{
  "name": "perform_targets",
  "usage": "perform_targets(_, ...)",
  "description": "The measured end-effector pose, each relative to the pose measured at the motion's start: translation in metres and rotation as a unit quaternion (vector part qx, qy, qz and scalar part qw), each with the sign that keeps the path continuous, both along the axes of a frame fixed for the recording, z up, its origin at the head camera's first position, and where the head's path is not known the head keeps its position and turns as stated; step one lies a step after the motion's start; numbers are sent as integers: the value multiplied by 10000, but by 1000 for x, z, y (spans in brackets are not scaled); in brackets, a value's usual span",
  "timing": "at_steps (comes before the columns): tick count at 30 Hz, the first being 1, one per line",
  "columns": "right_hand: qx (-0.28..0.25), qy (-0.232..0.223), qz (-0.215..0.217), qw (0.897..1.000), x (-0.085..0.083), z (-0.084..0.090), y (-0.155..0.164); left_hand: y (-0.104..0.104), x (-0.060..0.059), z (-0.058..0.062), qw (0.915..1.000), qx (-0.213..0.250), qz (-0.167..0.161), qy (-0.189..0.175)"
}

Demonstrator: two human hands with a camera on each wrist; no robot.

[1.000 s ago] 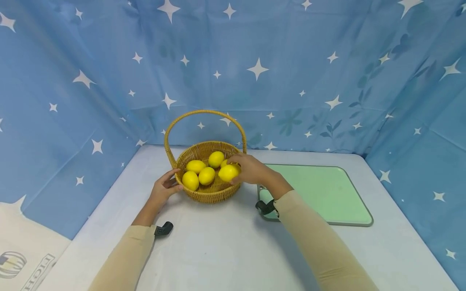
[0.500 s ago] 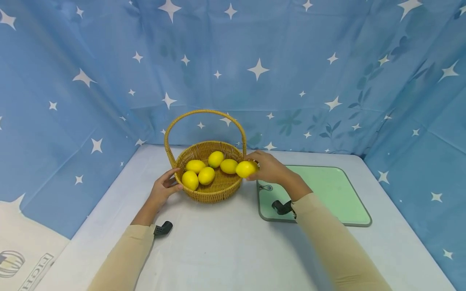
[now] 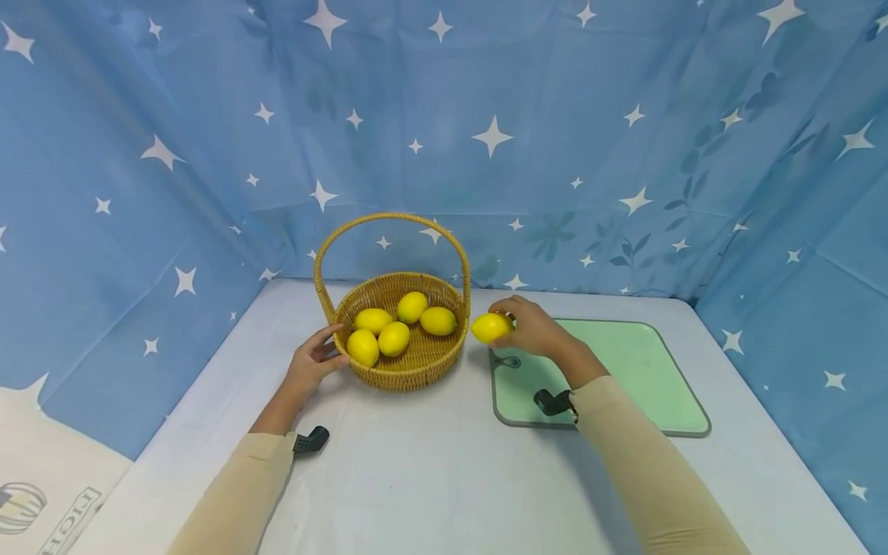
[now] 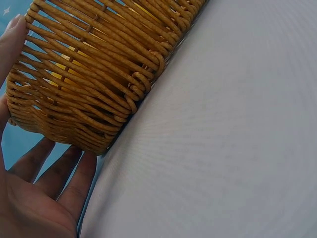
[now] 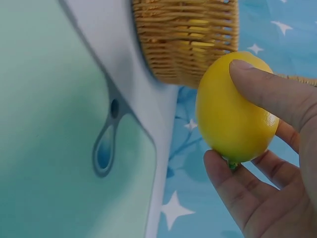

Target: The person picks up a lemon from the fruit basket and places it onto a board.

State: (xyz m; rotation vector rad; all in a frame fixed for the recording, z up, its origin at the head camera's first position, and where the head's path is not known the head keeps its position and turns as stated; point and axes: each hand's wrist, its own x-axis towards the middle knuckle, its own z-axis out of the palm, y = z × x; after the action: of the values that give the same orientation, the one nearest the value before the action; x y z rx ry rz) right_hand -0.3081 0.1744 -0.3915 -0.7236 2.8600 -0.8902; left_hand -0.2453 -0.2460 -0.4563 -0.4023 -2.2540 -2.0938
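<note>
A yellow lemon (image 3: 491, 327) is held in my right hand (image 3: 537, 330), just right of the basket and above the near left corner of a green cutting board (image 3: 624, 378). In the right wrist view the thumb lies over the lemon (image 5: 235, 109), with fingers behind and below it; its green stem end shows. Several more lemons (image 3: 394, 339) lie inside a round wicker basket (image 3: 405, 379) with a tall handle. My left hand (image 3: 308, 368) touches the basket's left side. Extended fingers (image 4: 74, 183) rest against its outer wall in the left wrist view, and the thumb is near the rim.
The white-covered table (image 3: 409, 478) stretches in front of the basket. Blue star-patterned curtains (image 3: 444, 139) enclose the back and sides. A hanging loop (image 5: 104, 148) is at the board's corner, and a black wrist camera (image 3: 553, 402) sticks out from the right sleeve.
My right hand has carried the lemon out of the basket, rightward past its rim to the cutting board's edge. The left hand and the basket have stayed in place.
</note>
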Motion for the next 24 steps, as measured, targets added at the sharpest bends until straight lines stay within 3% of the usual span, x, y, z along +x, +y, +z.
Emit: perform_targets(24, -87, -154, -654, 9977, -19, -32, 34, 0, -1, -2, 9999, -25, -58, 81)
